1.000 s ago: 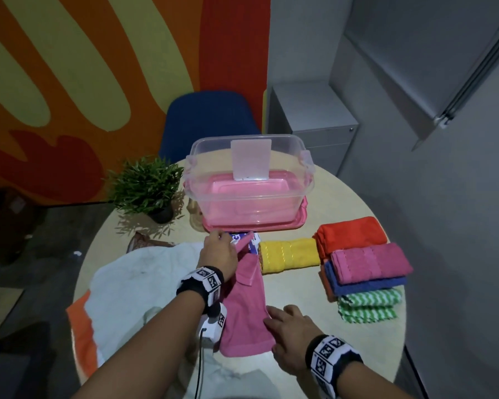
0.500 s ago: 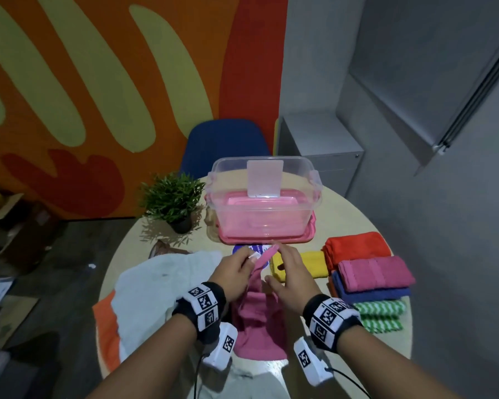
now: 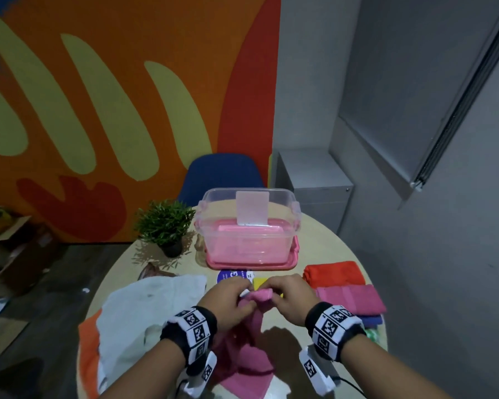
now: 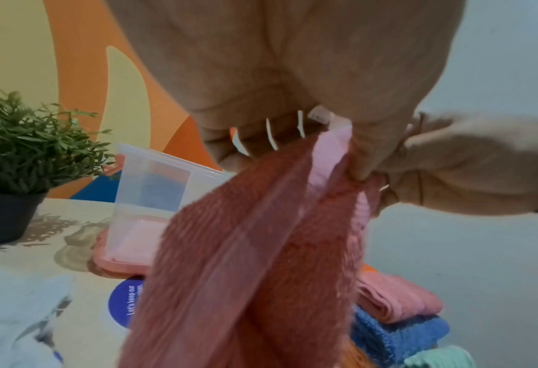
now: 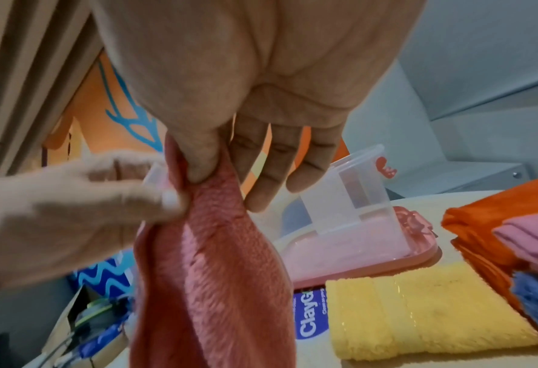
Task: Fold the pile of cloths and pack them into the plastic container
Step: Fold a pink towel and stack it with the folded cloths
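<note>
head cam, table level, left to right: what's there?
White cloth → potted plant → left hand → pink cloth held by both hands → right hand → folded stack, orange cloth at back.

Pink cloth [image 5: 217, 261] is fuzzy ribbed terry; at 12 o'clock, the plastic container [image 3: 247, 226] is clear, glossy, smooth

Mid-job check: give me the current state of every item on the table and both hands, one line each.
Pink cloth: lifted at its top edge, lower end on the table.
Left hand: pinches the pink cloth's top edge.
Right hand: pinches the same edge.
Plastic container: open, standing on its pink lid.
Yellow cloth: folded, lying alone.
Orange cloth: folded.
White cloth: unfolded, rumpled.
</note>
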`<state>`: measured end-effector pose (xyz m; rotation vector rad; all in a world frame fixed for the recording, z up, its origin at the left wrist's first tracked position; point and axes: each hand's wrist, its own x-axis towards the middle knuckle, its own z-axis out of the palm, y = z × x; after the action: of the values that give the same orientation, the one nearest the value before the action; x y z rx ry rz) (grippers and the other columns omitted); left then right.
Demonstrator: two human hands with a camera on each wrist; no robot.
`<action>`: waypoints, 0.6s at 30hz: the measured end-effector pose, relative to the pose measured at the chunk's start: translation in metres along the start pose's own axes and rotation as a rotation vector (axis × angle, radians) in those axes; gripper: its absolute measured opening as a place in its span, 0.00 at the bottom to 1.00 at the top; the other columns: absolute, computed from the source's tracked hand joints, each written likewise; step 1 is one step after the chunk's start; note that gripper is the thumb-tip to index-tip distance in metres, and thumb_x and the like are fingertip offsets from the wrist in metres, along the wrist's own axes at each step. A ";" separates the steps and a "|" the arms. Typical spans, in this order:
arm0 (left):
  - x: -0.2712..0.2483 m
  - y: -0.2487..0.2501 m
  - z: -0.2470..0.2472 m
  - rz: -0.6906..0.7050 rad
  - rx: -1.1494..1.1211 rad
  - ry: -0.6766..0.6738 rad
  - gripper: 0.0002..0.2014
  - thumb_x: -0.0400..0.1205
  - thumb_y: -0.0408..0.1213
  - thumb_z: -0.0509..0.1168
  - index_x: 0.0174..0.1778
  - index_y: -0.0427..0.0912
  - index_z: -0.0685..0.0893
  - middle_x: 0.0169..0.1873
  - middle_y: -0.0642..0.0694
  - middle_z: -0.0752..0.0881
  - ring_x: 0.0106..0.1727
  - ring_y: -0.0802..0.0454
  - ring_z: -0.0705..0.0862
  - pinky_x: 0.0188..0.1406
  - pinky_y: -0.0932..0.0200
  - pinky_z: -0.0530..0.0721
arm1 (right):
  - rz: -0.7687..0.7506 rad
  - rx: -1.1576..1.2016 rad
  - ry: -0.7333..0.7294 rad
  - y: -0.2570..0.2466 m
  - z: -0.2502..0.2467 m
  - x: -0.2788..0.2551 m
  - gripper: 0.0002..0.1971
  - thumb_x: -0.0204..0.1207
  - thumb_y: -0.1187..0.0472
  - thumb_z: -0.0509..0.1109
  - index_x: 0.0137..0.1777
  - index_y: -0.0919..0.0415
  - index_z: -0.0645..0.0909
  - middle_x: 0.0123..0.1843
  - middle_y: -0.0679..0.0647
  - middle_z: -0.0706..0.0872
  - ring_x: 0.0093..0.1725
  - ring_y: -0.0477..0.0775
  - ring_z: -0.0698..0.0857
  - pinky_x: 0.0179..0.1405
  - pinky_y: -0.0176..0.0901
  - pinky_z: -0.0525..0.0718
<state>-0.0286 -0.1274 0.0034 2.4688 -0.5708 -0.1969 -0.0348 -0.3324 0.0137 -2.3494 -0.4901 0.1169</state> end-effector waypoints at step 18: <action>-0.006 0.010 -0.066 -0.351 0.023 0.394 0.17 0.80 0.24 0.60 0.54 0.47 0.89 0.45 0.43 0.90 0.47 0.42 0.86 0.45 0.57 0.81 | 0.012 0.299 0.330 0.012 -0.096 -0.010 0.05 0.84 0.61 0.64 0.47 0.50 0.77 0.42 0.43 0.87 0.40 0.38 0.82 0.41 0.37 0.75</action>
<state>-0.0202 -0.0975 0.0631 2.5192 0.0276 0.1601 -0.0191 -0.4055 0.0756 -2.0263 -0.2735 -0.1793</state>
